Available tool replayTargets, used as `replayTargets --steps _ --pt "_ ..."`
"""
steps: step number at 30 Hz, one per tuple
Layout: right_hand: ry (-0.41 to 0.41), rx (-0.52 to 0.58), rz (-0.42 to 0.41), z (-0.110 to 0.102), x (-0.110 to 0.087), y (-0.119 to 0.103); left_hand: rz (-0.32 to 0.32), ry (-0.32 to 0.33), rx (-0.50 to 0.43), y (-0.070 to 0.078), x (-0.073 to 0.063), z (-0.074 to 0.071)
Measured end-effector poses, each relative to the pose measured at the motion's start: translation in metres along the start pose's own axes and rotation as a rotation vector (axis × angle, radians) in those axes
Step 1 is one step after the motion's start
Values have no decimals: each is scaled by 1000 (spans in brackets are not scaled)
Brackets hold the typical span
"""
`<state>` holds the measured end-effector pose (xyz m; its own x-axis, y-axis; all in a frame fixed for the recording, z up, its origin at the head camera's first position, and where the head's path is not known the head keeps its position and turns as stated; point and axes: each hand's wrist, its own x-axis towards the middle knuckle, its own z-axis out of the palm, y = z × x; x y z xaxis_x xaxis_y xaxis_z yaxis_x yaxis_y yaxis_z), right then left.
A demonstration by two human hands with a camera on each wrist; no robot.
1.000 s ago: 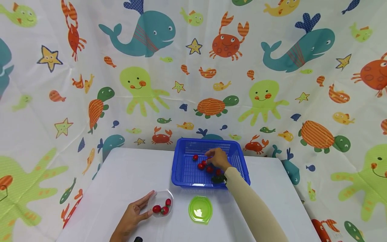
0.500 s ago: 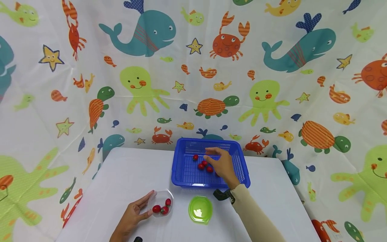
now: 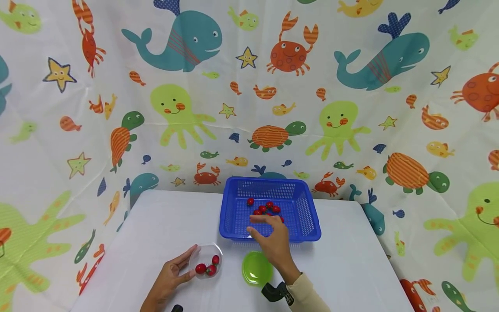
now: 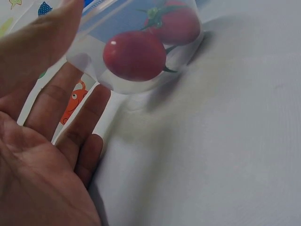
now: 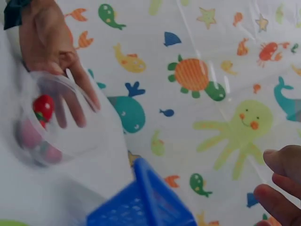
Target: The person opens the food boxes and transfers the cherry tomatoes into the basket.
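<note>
In the head view my left hand (image 3: 169, 276) grips the side of a clear plastic container (image 3: 215, 250), thumb on the near side and fingers behind. Inside lie 3 red cherry tomatoes (image 3: 211, 270) with green stems. The left wrist view shows two tomatoes (image 4: 135, 55) through the container's wall. My right hand (image 3: 275, 242) is over the front rim of a blue plastic basket (image 3: 306, 236), thumb and fingers apart. Nothing shows between its fingertips in the right wrist view. Several tomatoes (image 3: 269, 204) lie in the basket, some partly hidden by the hand.
A round green lid (image 3: 255, 268) lies on the white table (image 3: 175, 216) between the container and the right wrist. Behind the table hangs a sheet (image 3: 234, 108) printed with sea animals, which also closes both sides.
My right hand has drawn back from inside the basket towards the near side, and its thumb and fingers stand apart. The left hand keeps its hold on the container. The view has shifted slightly.
</note>
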<state>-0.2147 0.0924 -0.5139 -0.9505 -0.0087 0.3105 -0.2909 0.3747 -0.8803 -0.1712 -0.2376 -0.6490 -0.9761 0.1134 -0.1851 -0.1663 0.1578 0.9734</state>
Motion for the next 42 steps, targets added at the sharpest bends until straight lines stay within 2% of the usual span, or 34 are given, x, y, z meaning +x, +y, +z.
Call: replayTargets --steps 5,12,18,24,27,37,42 --pt "9 4 29 17 -20 3 -5 -3 2 0 0 0" --pt "-7 21 54 34 -34 7 -11 -9 -13 0 0 0" --pt "-70 9 79 52 -43 8 -7 -2 -10 1 -1 -1" --pt "-150 -19 184 70 -49 12 15 -2 -7 0 0 0" --pt "-179 -29 207 77 -52 13 29 -2 -2 -1 1 1" --pt "-216 -72 151 93 -59 20 20 -9 1 -1 1 2" --pt "-231 -91 156 100 -62 22 22 -3 13 1 0 2"
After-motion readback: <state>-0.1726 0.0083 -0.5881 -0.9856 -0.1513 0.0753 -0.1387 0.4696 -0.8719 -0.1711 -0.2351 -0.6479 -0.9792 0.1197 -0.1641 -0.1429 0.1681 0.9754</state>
